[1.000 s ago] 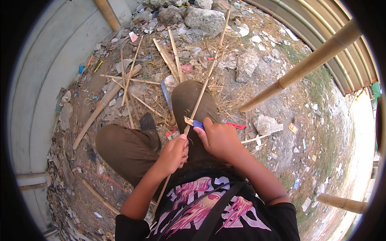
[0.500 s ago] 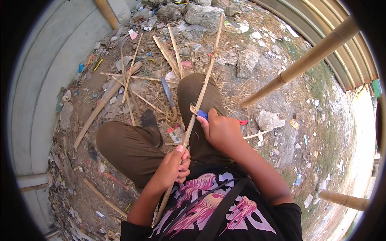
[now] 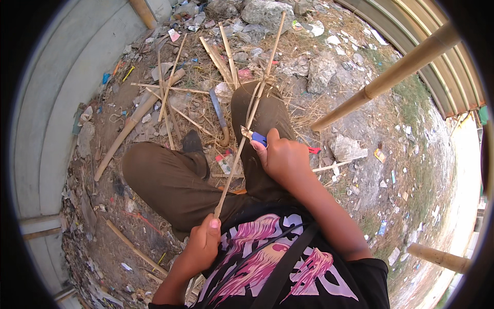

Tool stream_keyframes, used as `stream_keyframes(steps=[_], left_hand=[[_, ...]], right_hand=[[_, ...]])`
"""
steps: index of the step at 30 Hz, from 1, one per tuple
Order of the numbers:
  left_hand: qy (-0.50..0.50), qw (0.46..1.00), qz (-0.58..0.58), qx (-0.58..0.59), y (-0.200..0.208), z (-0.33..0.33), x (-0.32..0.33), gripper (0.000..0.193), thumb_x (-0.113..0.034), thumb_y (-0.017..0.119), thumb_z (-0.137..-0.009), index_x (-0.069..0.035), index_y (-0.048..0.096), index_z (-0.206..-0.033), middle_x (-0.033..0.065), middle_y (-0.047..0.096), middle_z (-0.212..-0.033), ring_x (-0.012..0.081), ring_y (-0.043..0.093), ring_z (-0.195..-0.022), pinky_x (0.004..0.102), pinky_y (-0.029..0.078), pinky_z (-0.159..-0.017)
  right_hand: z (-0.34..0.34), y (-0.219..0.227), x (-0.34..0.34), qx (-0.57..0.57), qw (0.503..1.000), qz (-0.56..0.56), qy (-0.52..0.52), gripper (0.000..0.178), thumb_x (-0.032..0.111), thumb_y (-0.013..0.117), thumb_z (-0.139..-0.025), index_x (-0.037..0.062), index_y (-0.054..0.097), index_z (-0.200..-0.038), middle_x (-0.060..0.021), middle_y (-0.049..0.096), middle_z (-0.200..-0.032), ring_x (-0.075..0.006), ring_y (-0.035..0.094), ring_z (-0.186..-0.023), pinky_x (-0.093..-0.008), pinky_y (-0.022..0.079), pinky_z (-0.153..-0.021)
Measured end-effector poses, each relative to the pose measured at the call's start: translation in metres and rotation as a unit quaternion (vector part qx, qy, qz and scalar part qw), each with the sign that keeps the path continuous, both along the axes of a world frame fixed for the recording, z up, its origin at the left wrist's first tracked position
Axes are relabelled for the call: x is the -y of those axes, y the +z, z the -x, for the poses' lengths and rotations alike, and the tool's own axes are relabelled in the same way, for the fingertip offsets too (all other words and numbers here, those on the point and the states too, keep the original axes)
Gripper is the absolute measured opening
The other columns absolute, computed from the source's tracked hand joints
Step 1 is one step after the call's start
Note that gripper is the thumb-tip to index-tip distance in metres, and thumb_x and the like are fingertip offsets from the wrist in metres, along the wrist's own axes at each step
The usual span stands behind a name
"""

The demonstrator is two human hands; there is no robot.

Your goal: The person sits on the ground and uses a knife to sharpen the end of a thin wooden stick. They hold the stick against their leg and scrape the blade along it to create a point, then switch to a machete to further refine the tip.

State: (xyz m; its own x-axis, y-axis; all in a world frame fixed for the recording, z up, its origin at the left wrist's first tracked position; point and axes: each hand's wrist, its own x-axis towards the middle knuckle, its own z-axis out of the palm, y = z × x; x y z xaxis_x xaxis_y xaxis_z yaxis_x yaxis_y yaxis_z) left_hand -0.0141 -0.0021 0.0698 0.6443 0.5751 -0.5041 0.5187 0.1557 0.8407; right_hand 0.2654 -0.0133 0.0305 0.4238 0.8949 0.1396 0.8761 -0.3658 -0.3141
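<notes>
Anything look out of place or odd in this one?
Yes: litter is strewn over the ground, untidy for a work spot, and a large knife lies bare-bladed among it, near the right knee.

The left hand [image 3: 204, 243] is now at the lower centre-left, well apart from the right hand [image 3: 285, 157]; earlier it gripped the stick [image 3: 232, 175] near mid-frame. A thin strip [image 3: 252, 101] now stands beside the stick over the right knee [image 3: 267, 110]. The machete's wooden handle [image 3: 225, 137], first partly hidden, shows fully.
</notes>
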Motion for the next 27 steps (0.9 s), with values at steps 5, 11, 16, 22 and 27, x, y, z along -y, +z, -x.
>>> stream_keyframes(steps=[5, 11, 16, 22, 27], left_hand=[[-0.006, 0.999, 0.020, 0.035, -0.021, -0.005, -0.019, 0.036, -0.036, 0.034, -0.110, -0.008, 0.041, -0.087, -0.0048, 0.032, -0.066, 0.0048, 0.029, -0.055, 0.0232, 0.026, -0.048], [0.056, 0.977, 0.186, 0.086, -0.010, -0.032, -0.044, 0.036, -0.036, 0.037, -0.109, -0.006, 0.046, -0.090, -0.0042, 0.035, -0.067, 0.0044, 0.033, -0.056, 0.0227, 0.031, -0.048], [0.126, 0.972, 0.133, 0.148, 0.031, -0.026, -0.084, 0.036, -0.040, 0.036, -0.109, -0.008, 0.045, -0.094, -0.0045, 0.033, -0.067, 0.0026, 0.031, -0.054, 0.0200, 0.027, -0.046], [0.200, 0.951, 0.053, 0.230, 0.057, -0.056, -0.148, 0.035, -0.041, 0.038, -0.108, -0.010, 0.043, -0.091, -0.0042, 0.035, -0.066, 0.0021, 0.030, -0.048, 0.0189, 0.025, -0.041], [0.186, 0.955, 0.056, 0.224, 0.071, -0.100, -0.217, 0.034, -0.039, 0.041, -0.108, -0.009, 0.046, -0.093, -0.0056, 0.036, -0.066, 0.0008, 0.030, -0.046, 0.0184, 0.024, -0.038]], right_hand=[[-0.037, 0.016, -0.006, -0.223, 0.972, 0.056, 0.046, 0.066, 0.056, 0.041, -0.102, -0.0011, 0.059, -0.074, -0.0197, 0.059, -0.062, -0.0349, 0.063, -0.061, -0.0448, 0.051, -0.063], [-0.072, 0.045, -0.016, -0.415, 0.889, 0.152, 0.123, 0.063, 0.053, 0.036, -0.106, 0.0046, 0.051, -0.068, 0.0011, 0.040, -0.059, -0.0109, 0.038, -0.053, -0.0307, 0.035, -0.052], [-0.102, 0.091, -0.050, -0.443, 0.894, -0.001, 0.075, 0.056, 0.053, 0.045, -0.103, 0.0029, 0.059, -0.082, 0.0001, 0.048, -0.061, -0.0093, 0.049, -0.058, -0.0278, 0.040, -0.054], [-0.112, 0.011, -0.176, -0.219, 0.974, -0.041, 0.028, 0.063, 0.049, 0.042, -0.104, -0.0066, 0.062, -0.083, -0.0190, 0.062, -0.070, -0.0342, 0.062, -0.068, -0.0442, 0.050, -0.068], [-0.069, -0.148, -0.194, -0.284, 0.926, 0.246, 0.039, 0.066, 0.050, 0.036, -0.105, -0.0079, 0.068, -0.101, -0.0317, 0.067, -0.100, -0.0454, 0.065, -0.095, -0.0515, 0.050, -0.089]])
